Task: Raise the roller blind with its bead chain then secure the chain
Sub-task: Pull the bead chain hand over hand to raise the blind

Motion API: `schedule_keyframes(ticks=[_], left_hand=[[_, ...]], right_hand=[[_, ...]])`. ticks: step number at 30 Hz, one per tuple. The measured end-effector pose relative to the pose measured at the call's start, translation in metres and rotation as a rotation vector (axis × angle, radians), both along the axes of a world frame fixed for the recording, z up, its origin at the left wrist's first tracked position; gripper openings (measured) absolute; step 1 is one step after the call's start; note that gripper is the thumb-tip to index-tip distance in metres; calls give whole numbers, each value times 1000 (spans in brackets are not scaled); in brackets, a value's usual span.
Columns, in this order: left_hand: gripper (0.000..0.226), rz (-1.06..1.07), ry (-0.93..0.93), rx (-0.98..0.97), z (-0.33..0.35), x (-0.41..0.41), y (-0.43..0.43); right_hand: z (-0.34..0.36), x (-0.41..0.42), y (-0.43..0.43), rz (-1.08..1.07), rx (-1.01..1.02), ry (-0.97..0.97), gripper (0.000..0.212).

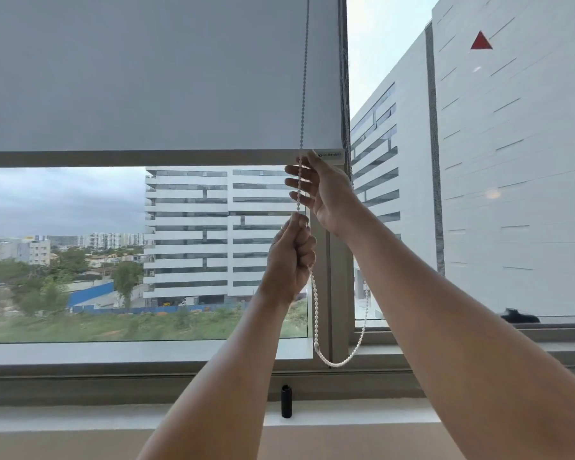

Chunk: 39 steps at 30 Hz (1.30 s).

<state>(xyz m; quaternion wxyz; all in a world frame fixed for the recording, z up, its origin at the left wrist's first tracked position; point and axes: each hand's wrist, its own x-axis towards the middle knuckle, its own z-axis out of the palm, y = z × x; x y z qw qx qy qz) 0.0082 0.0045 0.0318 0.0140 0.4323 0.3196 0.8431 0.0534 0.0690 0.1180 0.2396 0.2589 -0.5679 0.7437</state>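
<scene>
A grey roller blind (153, 71) covers the upper part of the window; its bottom bar (130, 158) sits about a third of the way down the view. The white bead chain (315, 303) hangs along the blind's right side and loops just above the sill. My left hand (291, 257) is a closed fist around the front strand of the chain. Just above it, at the level of the bottom bar, my right hand (322, 190) has its fingers spread and curled loosely at the same strand, not clamped on it.
A vertical window frame post (337, 293) stands right behind the chain. A small black chain holder (286, 401) is fixed to the sill below the loop. A dark object (518, 316) lies on the right ledge. Buildings show through the glass.
</scene>
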Motion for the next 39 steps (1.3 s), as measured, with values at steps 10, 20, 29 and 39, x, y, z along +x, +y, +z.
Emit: schedule_keyframes(ticks=[10,20,29,39], left_hand=[[47,-22,5,-45,-12,-7,6],[50,-44,-41,-231,-23,-26,-4],[46,91,-22,-306,30,-30,-29],[31,248,8,-264,111,8,-23]], right_hand=[[14,-1,-20,-237,-72,-34,44],[-11,-17,-24,-360,-22,93,49],[-46,-28,-33,-302,5,86,46],[-87,-35,-29,-287,75,36,48]])
